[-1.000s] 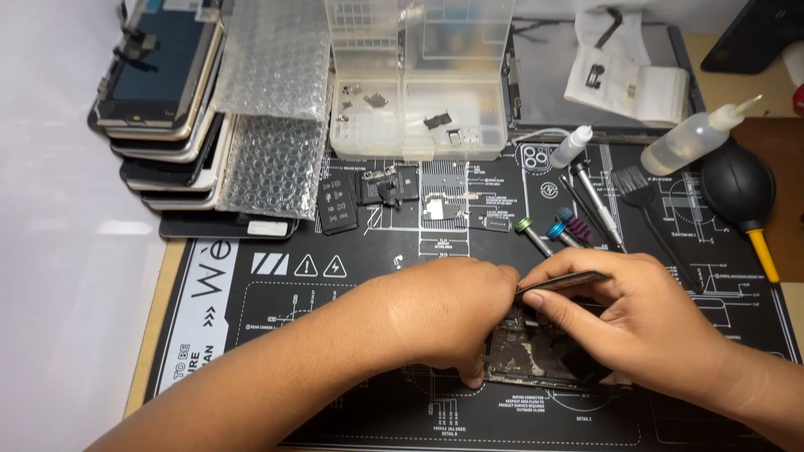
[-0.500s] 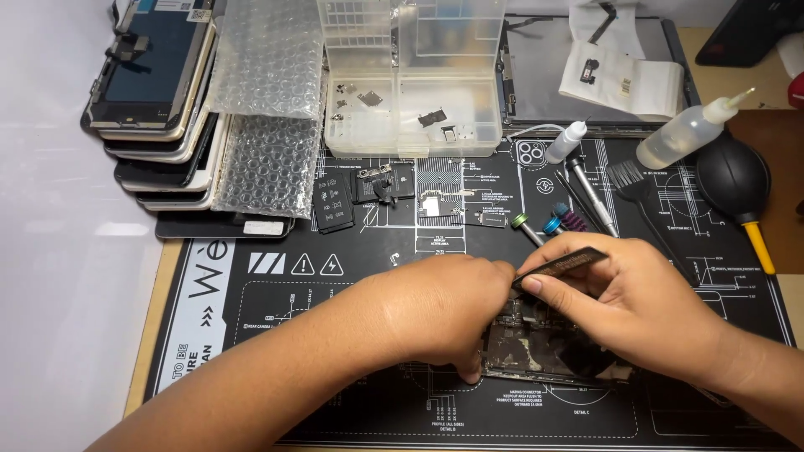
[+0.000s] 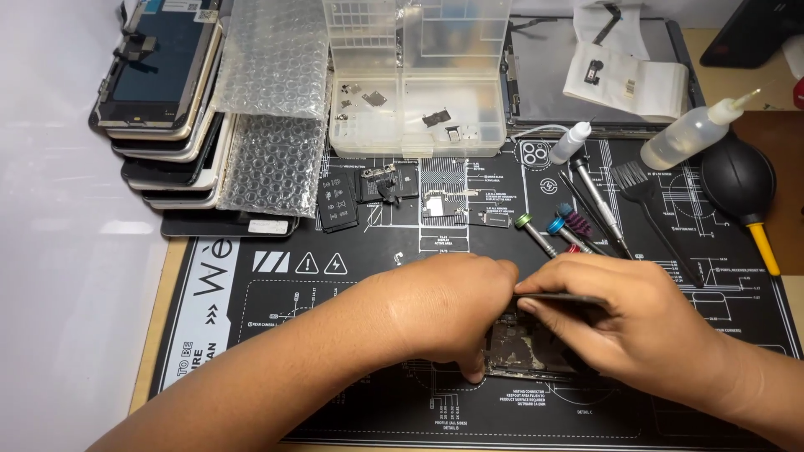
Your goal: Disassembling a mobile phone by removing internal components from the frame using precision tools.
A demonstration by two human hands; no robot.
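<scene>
An opened phone body point(image 3: 528, 350) with worn, dirty insides lies on the black repair mat point(image 3: 276, 301), mostly hidden under my hands. My left hand point(image 3: 448, 310) presses down on its left part, fingers curled over it. My right hand point(image 3: 624, 322) pinches dark tweezers point(image 3: 557, 296), their tip pointing left toward my left fingers, just above the phone. The tip itself is hidden between the two hands.
Small black parts point(image 3: 381, 186) lie on the mat's upper middle. Screwdrivers point(image 3: 553, 234) and a black brush point(image 3: 649, 209) lie right of them. A clear parts box point(image 3: 419, 84), bubble wrap point(image 3: 272, 109), stacked phone screens point(image 3: 163, 92), a squeeze bottle point(image 3: 691, 134) and a black air blower point(image 3: 741, 188) line the back.
My right hand with the tweezers has dropped slightly and tilted flatter over the phone. The left hand stays pressed in place.
</scene>
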